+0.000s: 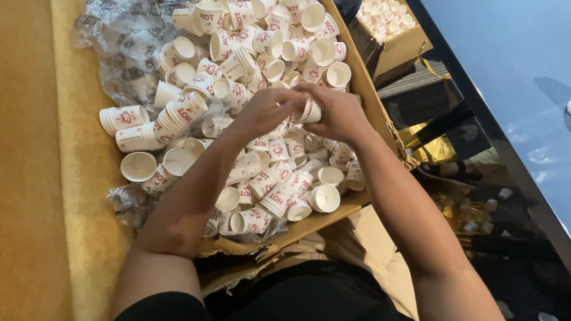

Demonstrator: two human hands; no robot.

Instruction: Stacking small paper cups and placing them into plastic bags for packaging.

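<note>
Both hands meet near the upper middle of the frame, over a heap of small white paper cups with red print. The left hand and the right hand are each clamped on the same short nested stack of cups, which sits between the fingertips, the left grip on its near end and the right grip wrapped round the far end. Below them the loose cups lie every way up on a flattened cardboard sheet, with crumpled clear plastic wrap at the upper left and a yellow table under it all. A second carton of cups stands at the upper right.

The risk, as I judge it, is squeezing too hard (thin paper dents easily), or the stack slipping apart and dropping into the heap. Cups near the lower edge of the sheet could also roll off.
</note>
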